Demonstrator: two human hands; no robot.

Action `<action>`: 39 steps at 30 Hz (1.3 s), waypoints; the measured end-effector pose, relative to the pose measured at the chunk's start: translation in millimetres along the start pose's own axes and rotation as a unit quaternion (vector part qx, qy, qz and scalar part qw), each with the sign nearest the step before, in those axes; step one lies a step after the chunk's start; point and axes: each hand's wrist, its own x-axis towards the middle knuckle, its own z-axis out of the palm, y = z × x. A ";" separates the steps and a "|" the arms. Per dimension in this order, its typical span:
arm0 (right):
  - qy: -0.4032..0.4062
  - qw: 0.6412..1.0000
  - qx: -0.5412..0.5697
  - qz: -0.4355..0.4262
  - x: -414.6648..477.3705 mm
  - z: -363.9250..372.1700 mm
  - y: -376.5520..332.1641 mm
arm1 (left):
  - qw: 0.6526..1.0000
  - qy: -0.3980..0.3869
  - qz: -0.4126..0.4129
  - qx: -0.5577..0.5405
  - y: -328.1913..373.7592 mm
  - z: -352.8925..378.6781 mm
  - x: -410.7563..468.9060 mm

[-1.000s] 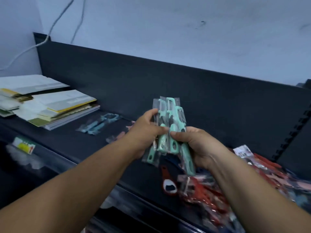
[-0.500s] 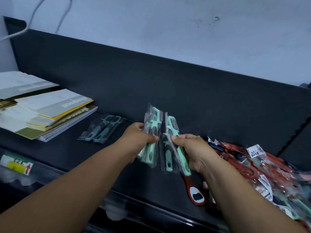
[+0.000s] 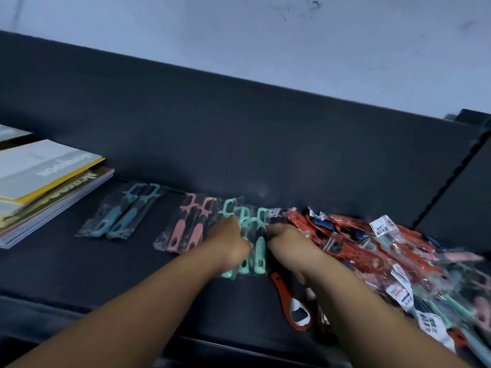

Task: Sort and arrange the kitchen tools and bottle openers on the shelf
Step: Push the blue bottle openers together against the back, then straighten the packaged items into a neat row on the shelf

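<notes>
The mint peelers (image 3: 259, 248) are lying in slick film packets on the shelf (image 3: 79, 274), just beside the pink peelers (image 3: 186, 232). The left hand (image 3: 233, 244) is curling its fingers over them. The right hand (image 3: 288, 241) is meeting their edge, but blur is hiding its grip. Judged light, stiff and slippery, they are best held by the handles.

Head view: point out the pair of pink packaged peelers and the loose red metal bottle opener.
Pair of pink packaged peelers (image 3: 178, 229): head view, left peeler's handle.
Loose red metal bottle opener (image 3: 281, 290): head view, its handle.
</notes>
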 end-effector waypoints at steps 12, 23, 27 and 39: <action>-0.020 0.970 -0.229 -0.077 -5.9 -4.0 9.1 | 0.976 -0.038 0.028 0.213 2.8 15.6 2.9; 0.036 0.960 -0.229 -0.159 -31.7 -38.2 15.7 | 0.962 0.015 0.118 0.246 21.8 16.1 -2.1; 0.128 0.942 -0.286 -0.123 -33.8 -91.0 38.5 | 0.968 -0.020 0.195 0.155 48.3 26.0 -9.5; 0.124 0.936 -0.322 -0.073 -28.9 -147.4 105.1 | 0.955 0.031 0.058 0.289 87.8 82.4 -2.2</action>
